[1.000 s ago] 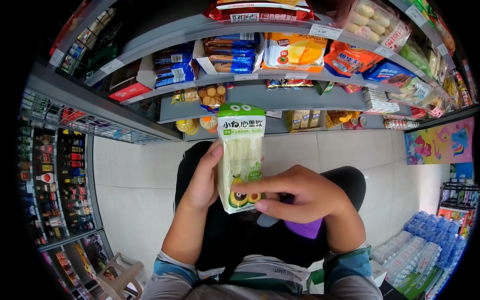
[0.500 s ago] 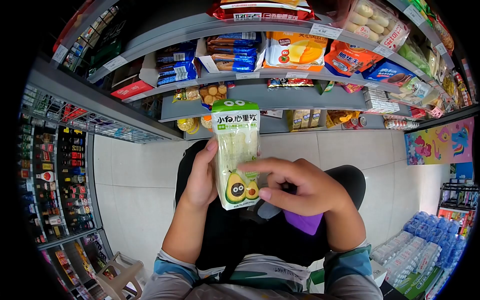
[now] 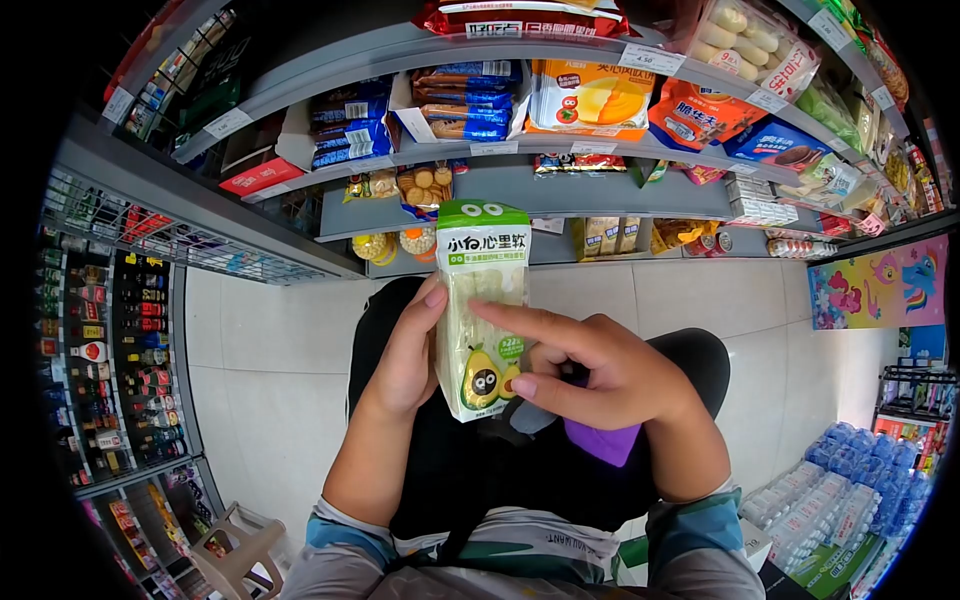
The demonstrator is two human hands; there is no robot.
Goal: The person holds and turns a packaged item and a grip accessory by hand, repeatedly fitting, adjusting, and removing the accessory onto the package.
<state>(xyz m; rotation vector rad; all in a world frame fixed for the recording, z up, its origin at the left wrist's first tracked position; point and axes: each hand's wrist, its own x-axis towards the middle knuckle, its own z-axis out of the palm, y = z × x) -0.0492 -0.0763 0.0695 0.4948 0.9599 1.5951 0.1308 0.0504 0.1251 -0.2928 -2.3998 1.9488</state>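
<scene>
A packaged bread [image 3: 484, 310], in a clear and green wrapper with a printed avocado, stands upright in front of me. My left hand [image 3: 405, 350] is closed on its left edge, thumb at the front and fingers hidden behind. My right hand [image 3: 605, 365] is at its right side with the index finger stretched across the wrapper's front. That thumb lies by the lower right corner, near the printed avocado; the other fingers are curled. Below the right hand is a purple piece of cloth [image 3: 602, 442], partly hidden.
Shelves [image 3: 640, 205] of packaged snacks curve across the front. Bottles and jars fill a rack [image 3: 150, 350] at the left, with a beige plastic stool [image 3: 238, 550] below it. Packs of bottled water [image 3: 850, 485] are stacked at the right. Pale floor tiles [image 3: 265, 330] surround my legs.
The packaged bread has shifted slightly right and turned a little, showing more of its left side. My right index finger now lies farther left and higher across the front.
</scene>
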